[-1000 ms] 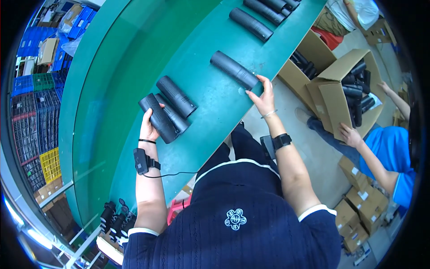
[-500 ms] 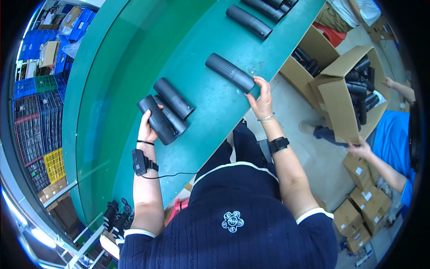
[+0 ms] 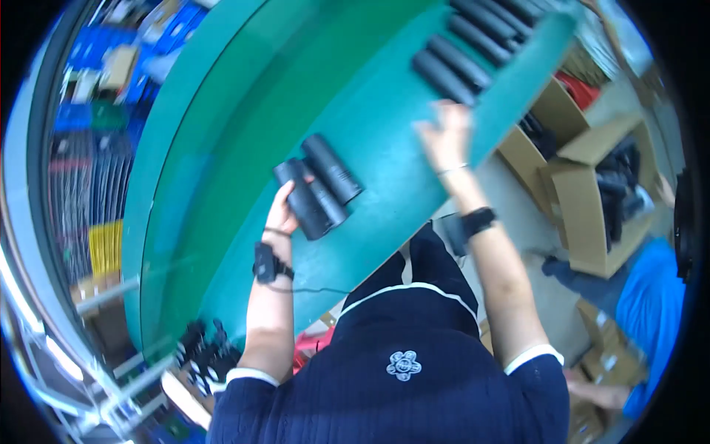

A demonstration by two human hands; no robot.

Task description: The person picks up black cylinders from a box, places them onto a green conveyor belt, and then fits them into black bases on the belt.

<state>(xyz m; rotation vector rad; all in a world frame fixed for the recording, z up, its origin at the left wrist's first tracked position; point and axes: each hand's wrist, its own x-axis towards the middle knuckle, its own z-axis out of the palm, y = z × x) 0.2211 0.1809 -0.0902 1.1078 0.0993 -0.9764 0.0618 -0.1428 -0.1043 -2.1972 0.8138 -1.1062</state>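
My left hand is wrapped round a black perforated cylinder, on the near left of the green worktop. Right beside it lie two similar cylinders, one partly covered by my fingers and the held one, the other a black cylinder in plain sight. My right hand is smeared by motion, but its thumb and fingers look apart with nothing between them. It is just nearer to me than a black cylinder at the end of a row on the far right of the worktop.
Several more black cylinders lie along the far right of the green worktop. Past its right edge stands an open cardboard box of black parts, beside a person in blue. Stacked crates fill the left side.
My right hand has let go of its cylinder and come away. That cylinder now appears to lie against the far row. My left hand still holds its cylinder, and the whole view has shifted.
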